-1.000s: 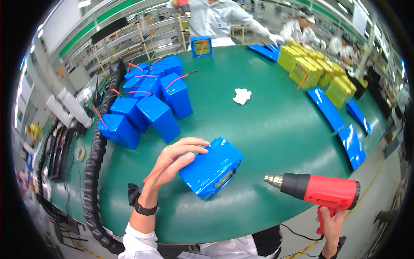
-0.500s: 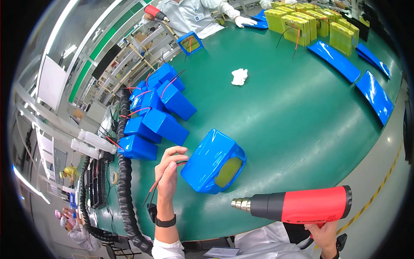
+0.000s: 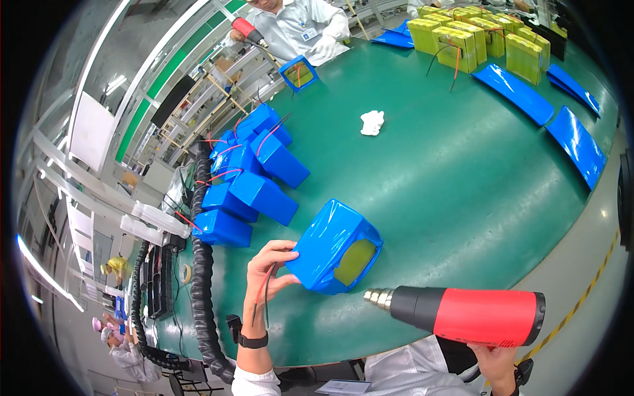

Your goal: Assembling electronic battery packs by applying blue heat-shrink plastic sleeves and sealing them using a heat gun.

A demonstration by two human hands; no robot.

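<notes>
Pinching a glossy, film-wrapped blue block [image 3: 327, 241] is the left hand [image 3: 269, 269]; right of that grip, the right hand [image 3: 495, 360] clasps a red heat gun [image 3: 489, 315], its markings illegible.

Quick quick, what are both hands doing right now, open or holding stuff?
Left hand: against the left end of the blue block; can't tell if it's gripping.
Right hand: closed, holding the red heat gun.

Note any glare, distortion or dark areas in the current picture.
Head view: white glare streaks the blue-wrapped pack and the flat blue pieces at right; a pale sheen crosses the green table, whose edge looks bowed, likely by the fisheye; black fills the corners.
</notes>
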